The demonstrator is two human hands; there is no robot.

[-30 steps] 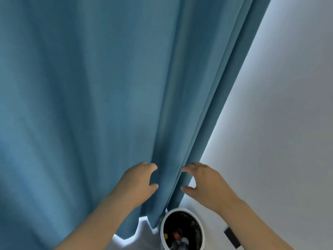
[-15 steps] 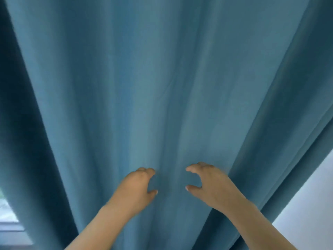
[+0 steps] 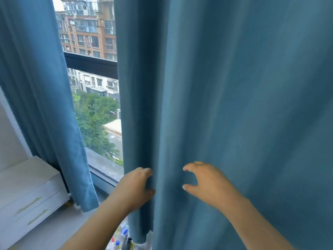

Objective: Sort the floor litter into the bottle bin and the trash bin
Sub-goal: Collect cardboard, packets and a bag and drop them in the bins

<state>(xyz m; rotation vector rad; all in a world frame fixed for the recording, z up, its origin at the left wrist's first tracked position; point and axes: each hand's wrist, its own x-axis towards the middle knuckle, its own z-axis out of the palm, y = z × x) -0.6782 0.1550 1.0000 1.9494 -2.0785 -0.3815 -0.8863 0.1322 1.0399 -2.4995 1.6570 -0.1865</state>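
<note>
Window (image 3: 95, 109) now shows where only blue cloth filled view half second ago. White drawer unit (image 3: 30, 192) at far left, left curtain panel (image 3: 36, 87) beside it. Left hand (image 3: 135, 188) grips edge fold of main curtain (image 3: 234, 105), fingers wrapped round it. Bottle litter (image 3: 119, 235) on floor under left forearm, by curtain hem. Right hand (image 3: 209, 183) curled claw-like at cloth; whether it holds any, cannot tell.

2 hands: left hand (image 3: 134, 191), right hand (image 3: 209, 184). 2 curtains: left curtain (image 3: 36, 87), right curtain (image 3: 234, 87). 1 window (image 3: 93, 105), 1 cabinet (image 3: 27, 181), 2 handles (image 3: 29, 204).
</note>
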